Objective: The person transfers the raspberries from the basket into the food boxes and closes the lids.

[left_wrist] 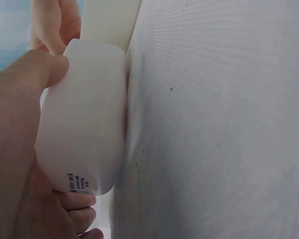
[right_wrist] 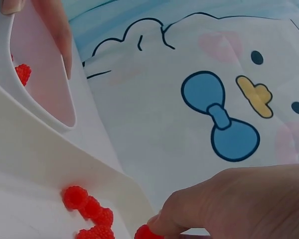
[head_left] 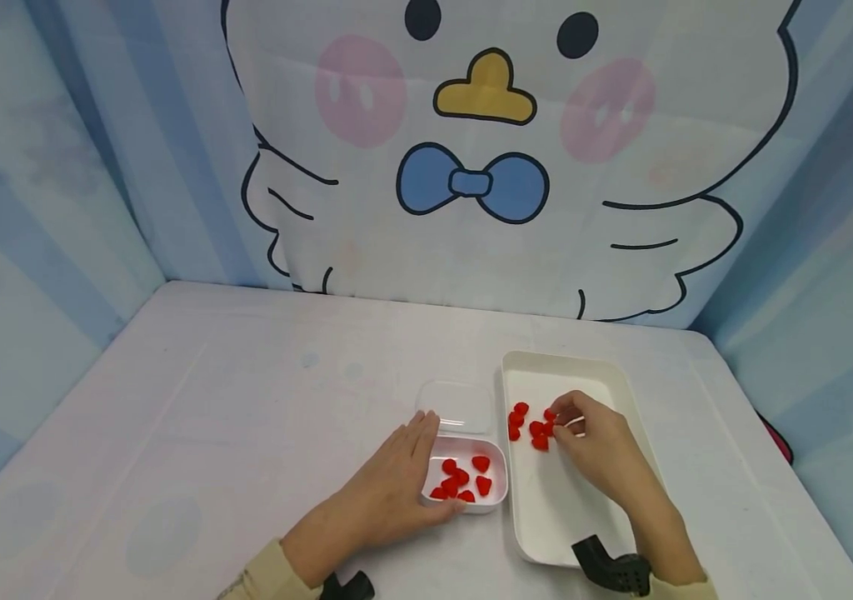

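My left hand (head_left: 396, 483) holds a small white plastic box (left_wrist: 84, 114), its thumb on the near rim and its fingers along the left side. Several red raspberries (head_left: 481, 462) lie inside the box. Over the white tray (head_left: 569, 508), my right hand (head_left: 599, 442) pinches a raspberry (right_wrist: 145, 233) between thumb and finger. Other raspberries (head_left: 540, 444) lie in the tray just left of those fingertips, with a further small cluster (right_wrist: 89, 205) by the tray's left wall. The right hand's other fingers are partly hidden.
A clear plastic lid (head_left: 456, 404) lies behind the box. The tray stands right beside the box, its raised wall between them. A pale cloth (head_left: 209, 417) covers the table, and a printed curtain (head_left: 456, 250) hangs along its back edge.
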`<state>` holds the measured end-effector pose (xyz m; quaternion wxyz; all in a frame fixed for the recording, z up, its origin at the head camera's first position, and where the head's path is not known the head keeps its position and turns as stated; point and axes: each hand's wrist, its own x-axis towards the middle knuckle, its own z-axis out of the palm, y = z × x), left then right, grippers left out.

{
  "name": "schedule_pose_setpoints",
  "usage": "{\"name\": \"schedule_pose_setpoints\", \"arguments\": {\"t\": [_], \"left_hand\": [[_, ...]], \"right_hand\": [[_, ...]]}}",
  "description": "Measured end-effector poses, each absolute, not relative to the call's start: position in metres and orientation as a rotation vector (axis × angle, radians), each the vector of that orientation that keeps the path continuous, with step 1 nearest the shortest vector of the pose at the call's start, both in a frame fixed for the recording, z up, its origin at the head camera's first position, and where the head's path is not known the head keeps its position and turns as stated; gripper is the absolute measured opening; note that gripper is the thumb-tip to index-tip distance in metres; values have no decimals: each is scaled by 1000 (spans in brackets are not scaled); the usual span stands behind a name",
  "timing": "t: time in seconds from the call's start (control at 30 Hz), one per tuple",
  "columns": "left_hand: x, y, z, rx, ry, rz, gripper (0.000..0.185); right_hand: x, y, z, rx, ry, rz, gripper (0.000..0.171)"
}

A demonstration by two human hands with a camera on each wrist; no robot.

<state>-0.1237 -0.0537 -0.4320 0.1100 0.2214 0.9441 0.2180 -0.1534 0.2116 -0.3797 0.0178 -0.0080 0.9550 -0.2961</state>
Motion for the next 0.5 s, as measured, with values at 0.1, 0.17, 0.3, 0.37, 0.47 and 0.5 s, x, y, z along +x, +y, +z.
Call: {"name": "schedule_pose_setpoints", "arguments": {"t": [0.1, 0.17, 0.3, 0.37, 0.47, 0.5], "left_hand": [[-124, -54, -432, 651, 2778, 634, 104], [-124, -54, -431, 655, 2783, 631, 104], [-125, -53, -432, 659, 2786, 633, 104], [-125, -53, -432, 658, 2784, 635, 104], [-125, -54, -432, 656, 2782, 637, 103], [-124, -54, -432, 655, 2780, 639, 103]], "right_hand": [[-153, 209, -377, -37, 2967, -938, 22], [-152, 208, -376, -49, 2964, -948, 21], [-151, 206, -372, -70, 2946, -963, 20], [-150, 205, -371, -72, 2941, -967, 20], [-150, 202, -372, -70, 2930, -981, 20], [-150, 202, -372, -71, 2926, -987, 20]]}}
